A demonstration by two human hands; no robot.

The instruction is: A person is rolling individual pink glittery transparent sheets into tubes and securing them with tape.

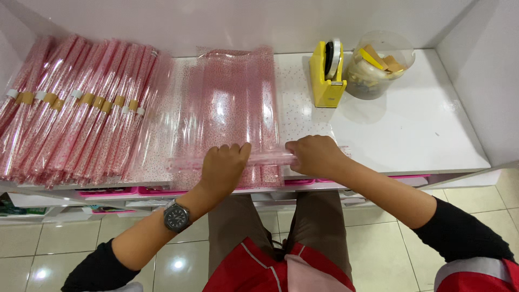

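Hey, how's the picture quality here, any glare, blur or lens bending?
Head view: bright overhead light glares white off the clear pink dotted plastic sheet and the glossy floor tiles; the wide lens bows the white shelf edges; left hand and right hand, both on the rolled end of the sheet, look sharp, with only soft shadows by the yellow tape dispenser.

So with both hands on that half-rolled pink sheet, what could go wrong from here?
1. The left hand and right hand press the roll at separate spots; uneven pressure could skew it into a cone.
2. The glossy sheet lies on more loose sheets, so it may slide or drag one along.
3. The roll sits near the shelf's front edge and could slip off.
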